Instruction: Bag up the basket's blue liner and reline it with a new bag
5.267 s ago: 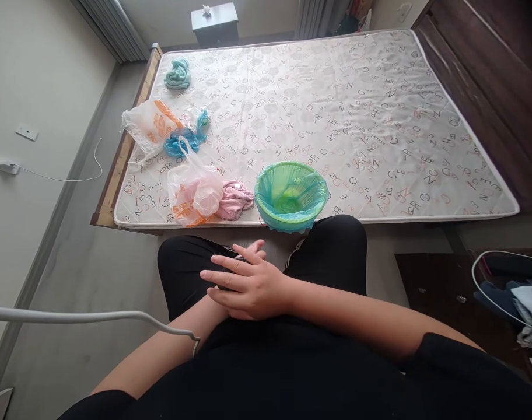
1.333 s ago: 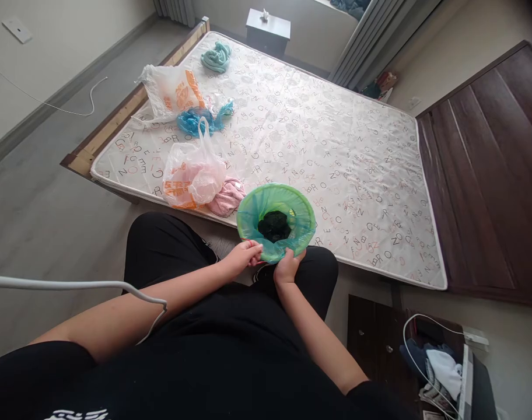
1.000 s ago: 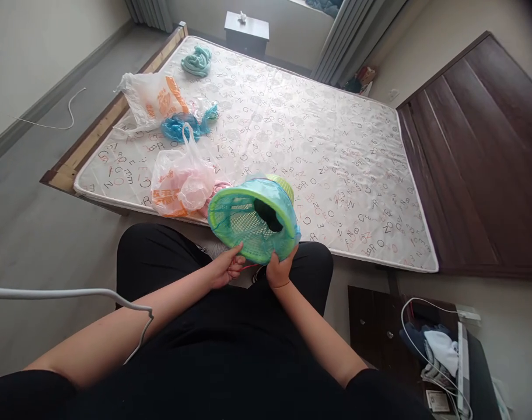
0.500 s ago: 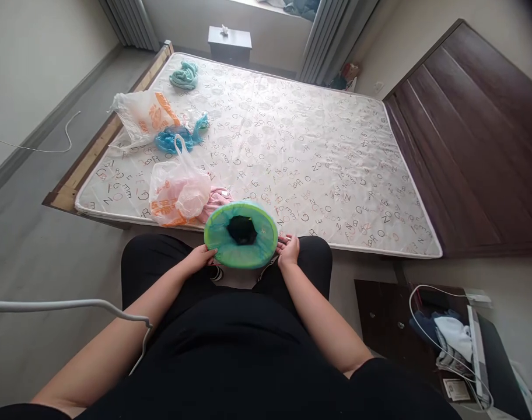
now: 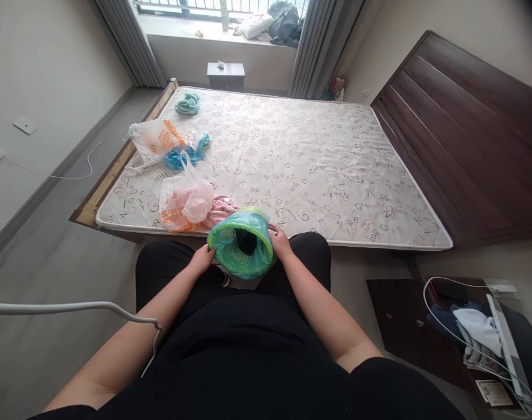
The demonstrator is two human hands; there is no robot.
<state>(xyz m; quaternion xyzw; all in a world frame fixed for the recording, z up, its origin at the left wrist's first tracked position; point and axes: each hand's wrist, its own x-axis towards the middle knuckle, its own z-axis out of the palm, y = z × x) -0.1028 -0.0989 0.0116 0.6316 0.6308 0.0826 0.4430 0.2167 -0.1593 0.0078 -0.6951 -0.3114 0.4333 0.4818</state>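
A round green basket (image 5: pixel 240 265) with mesh walls and a translucent blue-green bag lining it is tipped toward the camera between the knees. Something black shows inside it. My left hand (image 5: pixel 201 258) grips the rim on the left side, thumb over the edge. On the other side my right hand (image 5: pixel 280 242) is closed on the basket's upper right edge. Just beyond the basket, pink cloth (image 5: pixel 220 210) lies on the mattress beside a white and orange plastic bag (image 5: pixel 185 201).
The mattress (image 5: pixel 292 157) bears a blue plastic bag (image 5: pixel 178 157), another white and orange bag (image 5: pixel 154 140) and green cloth (image 5: pixel 188 104). A dark nightstand (image 5: pixel 392 315) stands at right with clothes and cables. A pale cable (image 5: pixel 73 307) crosses at left.
The basket has tilted, so its mesh inside now shows. My right hand has moved up along its side. The view has lifted, showing more of the window.
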